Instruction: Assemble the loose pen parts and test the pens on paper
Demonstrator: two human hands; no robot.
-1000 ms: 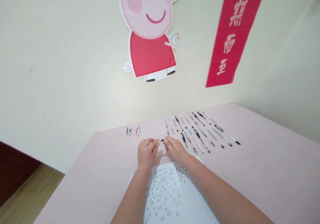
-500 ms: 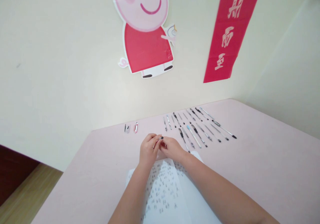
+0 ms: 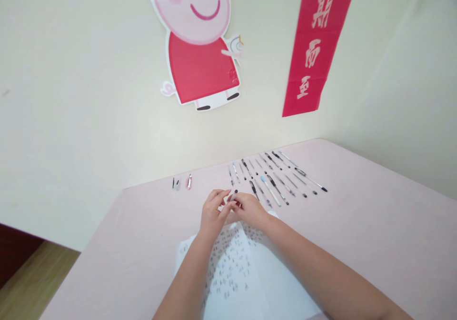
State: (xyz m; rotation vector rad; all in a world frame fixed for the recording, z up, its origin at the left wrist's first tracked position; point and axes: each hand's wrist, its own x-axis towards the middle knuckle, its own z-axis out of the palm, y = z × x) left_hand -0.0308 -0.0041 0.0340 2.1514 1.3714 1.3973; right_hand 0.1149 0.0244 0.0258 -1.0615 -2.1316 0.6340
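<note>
My left hand (image 3: 211, 214) and my right hand (image 3: 250, 209) meet above the far edge of a sheet of paper (image 3: 235, 277) covered in handwriting. Both pinch a small dark pen (image 3: 233, 196) between their fingertips, its dark end pointing up and away. Just right of my hands several pens (image 3: 274, 177) lie side by side in a row on the pink table (image 3: 374, 225).
Two small pen parts (image 3: 175, 184) and a short red-and-white piece (image 3: 189, 181) lie near the table's far left edge. A cartoon pig sticker (image 3: 200, 39) and a red banner (image 3: 314, 48) hang on the cream wall. Wooden floor (image 3: 32, 282) shows at lower left.
My hands have closed together on the pen and lifted it slightly off the table. The camera has shifted, so everything sits a little further left in view.
</note>
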